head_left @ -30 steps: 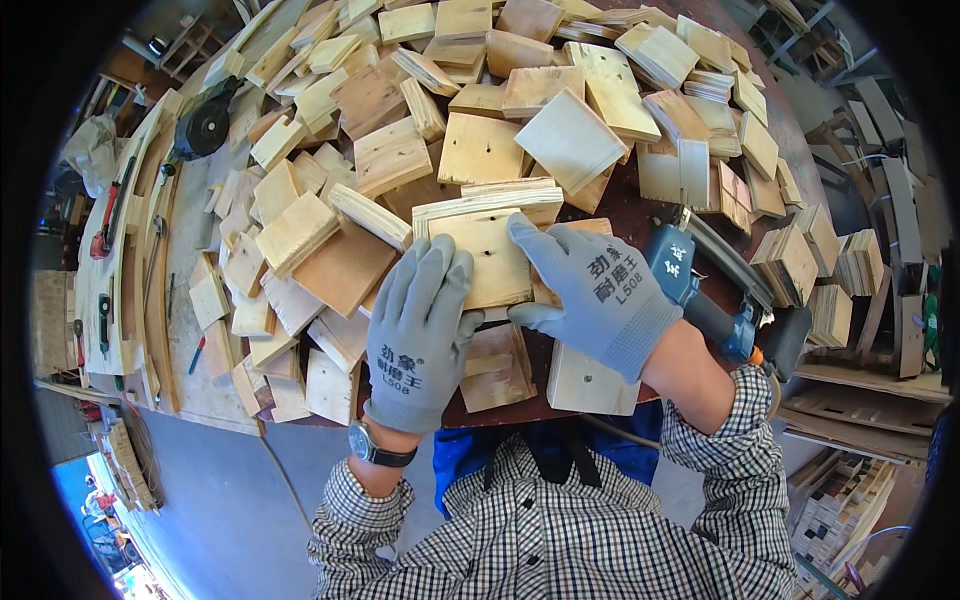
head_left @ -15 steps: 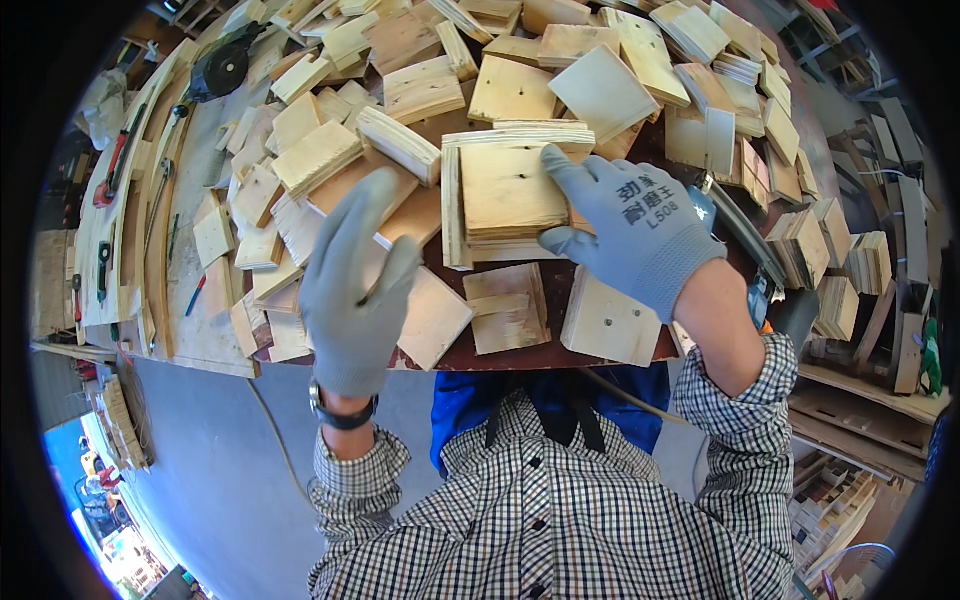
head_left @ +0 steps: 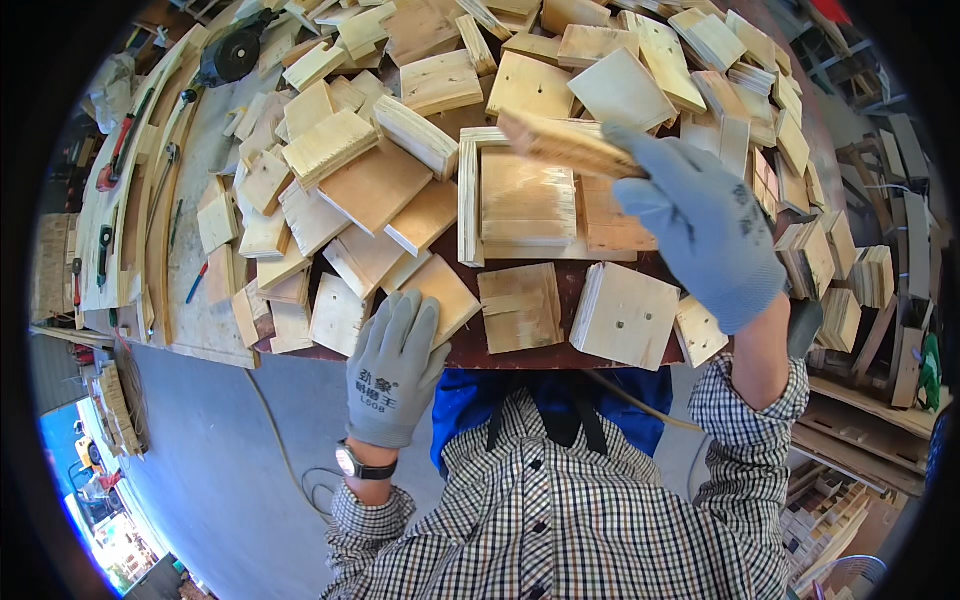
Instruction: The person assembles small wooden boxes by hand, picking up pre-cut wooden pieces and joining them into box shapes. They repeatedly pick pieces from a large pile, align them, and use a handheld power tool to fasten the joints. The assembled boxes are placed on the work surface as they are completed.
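Observation:
Both hands wear grey gloves. My right hand (head_left: 690, 215) grips a plywood block (head_left: 570, 145), tilted and smeared by motion, above the back edge of an L-shaped plywood frame (head_left: 469, 200). Inside the frame's corner lies a square plywood piece (head_left: 527, 205) with a ragged grain edge, and a browner piece (head_left: 615, 215) sits to its right. At the table's front edge my left hand (head_left: 395, 365) lies with fingers stretched out, touching a plywood block (head_left: 445, 300). Its thumb is at the block's near edge.
A heap of plywood blocks (head_left: 440, 82) covers the back of the dark red table (head_left: 500, 362). A black round tool (head_left: 235, 55) and long wooden strips (head_left: 150, 210) lie at left. A power tool's cable (head_left: 640, 400) hangs below the front edge. Block stacks (head_left: 805, 255) stand at right.
My right hand has lifted a block off the stack in the frame and moved right, uncovering the piece beneath. My left hand has come down from the air onto a block at the front edge.

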`<state>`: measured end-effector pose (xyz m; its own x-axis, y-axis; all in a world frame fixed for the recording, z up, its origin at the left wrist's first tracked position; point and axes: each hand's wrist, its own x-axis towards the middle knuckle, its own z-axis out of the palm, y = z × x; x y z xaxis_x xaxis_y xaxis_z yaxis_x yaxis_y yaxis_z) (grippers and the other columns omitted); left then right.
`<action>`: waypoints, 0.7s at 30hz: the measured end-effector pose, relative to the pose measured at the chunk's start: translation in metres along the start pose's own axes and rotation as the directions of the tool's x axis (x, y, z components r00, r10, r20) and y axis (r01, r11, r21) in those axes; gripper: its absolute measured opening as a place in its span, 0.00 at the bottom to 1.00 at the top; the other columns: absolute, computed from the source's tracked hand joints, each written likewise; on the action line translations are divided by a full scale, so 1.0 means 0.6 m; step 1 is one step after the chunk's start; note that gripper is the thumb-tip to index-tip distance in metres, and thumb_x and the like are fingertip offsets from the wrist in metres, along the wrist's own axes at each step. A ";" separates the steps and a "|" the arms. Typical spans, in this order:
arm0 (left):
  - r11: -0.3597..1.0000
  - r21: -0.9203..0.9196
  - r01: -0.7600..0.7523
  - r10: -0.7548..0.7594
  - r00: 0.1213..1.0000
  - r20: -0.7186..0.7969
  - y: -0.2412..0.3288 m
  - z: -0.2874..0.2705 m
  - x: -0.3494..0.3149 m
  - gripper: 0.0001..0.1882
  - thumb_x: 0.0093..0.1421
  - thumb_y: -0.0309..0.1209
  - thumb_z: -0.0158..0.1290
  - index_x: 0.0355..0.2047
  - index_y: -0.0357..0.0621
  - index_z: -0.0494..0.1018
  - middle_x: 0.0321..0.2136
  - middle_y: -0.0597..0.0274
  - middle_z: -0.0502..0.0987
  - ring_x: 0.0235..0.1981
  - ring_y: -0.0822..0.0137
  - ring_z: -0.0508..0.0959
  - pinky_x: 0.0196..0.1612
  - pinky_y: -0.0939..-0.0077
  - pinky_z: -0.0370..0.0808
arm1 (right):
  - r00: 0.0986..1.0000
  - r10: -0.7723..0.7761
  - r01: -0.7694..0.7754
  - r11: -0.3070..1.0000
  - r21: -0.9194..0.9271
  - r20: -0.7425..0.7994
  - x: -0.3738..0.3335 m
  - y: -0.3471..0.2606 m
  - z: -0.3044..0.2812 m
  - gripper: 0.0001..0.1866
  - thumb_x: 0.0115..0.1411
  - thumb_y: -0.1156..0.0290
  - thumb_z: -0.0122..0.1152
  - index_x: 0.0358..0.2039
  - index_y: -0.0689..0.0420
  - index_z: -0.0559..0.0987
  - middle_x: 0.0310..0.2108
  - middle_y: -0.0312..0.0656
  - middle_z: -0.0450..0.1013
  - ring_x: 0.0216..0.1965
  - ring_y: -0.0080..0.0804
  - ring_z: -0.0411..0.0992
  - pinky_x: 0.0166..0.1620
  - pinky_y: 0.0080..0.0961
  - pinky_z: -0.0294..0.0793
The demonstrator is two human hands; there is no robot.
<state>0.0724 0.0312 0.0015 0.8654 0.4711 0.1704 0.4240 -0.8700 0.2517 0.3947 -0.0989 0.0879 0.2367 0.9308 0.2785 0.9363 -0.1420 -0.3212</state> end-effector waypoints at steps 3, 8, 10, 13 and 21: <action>0.991 -0.134 0.021 -0.032 0.996 -0.081 -0.021 -0.002 0.002 0.26 0.61 0.28 0.63 0.61 0.40 0.77 0.50 0.47 0.83 0.44 0.47 0.85 0.47 0.60 0.83 | 0.992 0.052 -0.035 0.990 0.139 -0.116 0.001 0.012 -0.021 0.26 0.77 0.51 0.54 0.61 0.59 0.79 0.36 0.48 0.80 0.36 0.42 0.79 0.44 0.38 0.80; 0.966 -0.240 0.092 -0.102 0.994 -0.029 -0.024 -0.007 -0.001 0.26 0.62 0.28 0.63 0.62 0.44 0.77 0.44 0.50 0.86 0.31 0.50 0.84 0.36 0.63 0.82 | 0.968 0.111 -0.137 0.985 -0.105 -0.227 -0.008 0.067 -0.014 0.23 0.76 0.53 0.55 0.61 0.57 0.80 0.41 0.49 0.81 0.41 0.49 0.80 0.47 0.41 0.80; 0.969 -0.223 0.110 -0.112 0.994 0.001 -0.011 -0.022 -0.004 0.27 0.60 0.27 0.64 0.61 0.40 0.76 0.45 0.49 0.86 0.34 0.50 0.86 0.38 0.66 0.83 | 0.968 0.154 -0.180 0.976 -0.122 -0.198 -0.002 0.079 -0.007 0.22 0.75 0.54 0.57 0.61 0.55 0.80 0.42 0.48 0.80 0.42 0.48 0.80 0.47 0.41 0.80; 0.967 -0.255 0.010 -0.055 0.984 -0.168 -0.002 -0.045 -0.010 0.27 0.58 0.26 0.65 0.59 0.35 0.77 0.45 0.48 0.86 0.38 0.49 0.87 0.41 0.67 0.84 | 0.977 0.111 -0.155 0.956 -0.248 -0.183 0.036 0.081 0.002 0.22 0.74 0.55 0.58 0.62 0.51 0.79 0.42 0.47 0.79 0.43 0.47 0.79 0.49 0.44 0.79; 0.947 -0.052 -0.315 0.303 0.937 -0.172 0.091 -0.130 0.118 0.20 0.59 0.34 0.64 0.50 0.39 0.81 0.48 0.52 0.85 0.48 0.49 0.86 0.51 0.59 0.84 | 0.993 0.025 -0.069 0.911 -0.406 -0.111 0.163 0.110 0.099 0.16 0.72 0.58 0.59 0.58 0.41 0.80 0.46 0.42 0.81 0.48 0.45 0.81 0.50 0.44 0.80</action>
<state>0.1358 0.0285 0.1014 0.8936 0.2035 0.4002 0.1148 -0.9653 0.2345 0.4641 0.0026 0.0400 0.2879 0.8836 0.3693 0.9422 -0.3304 0.0559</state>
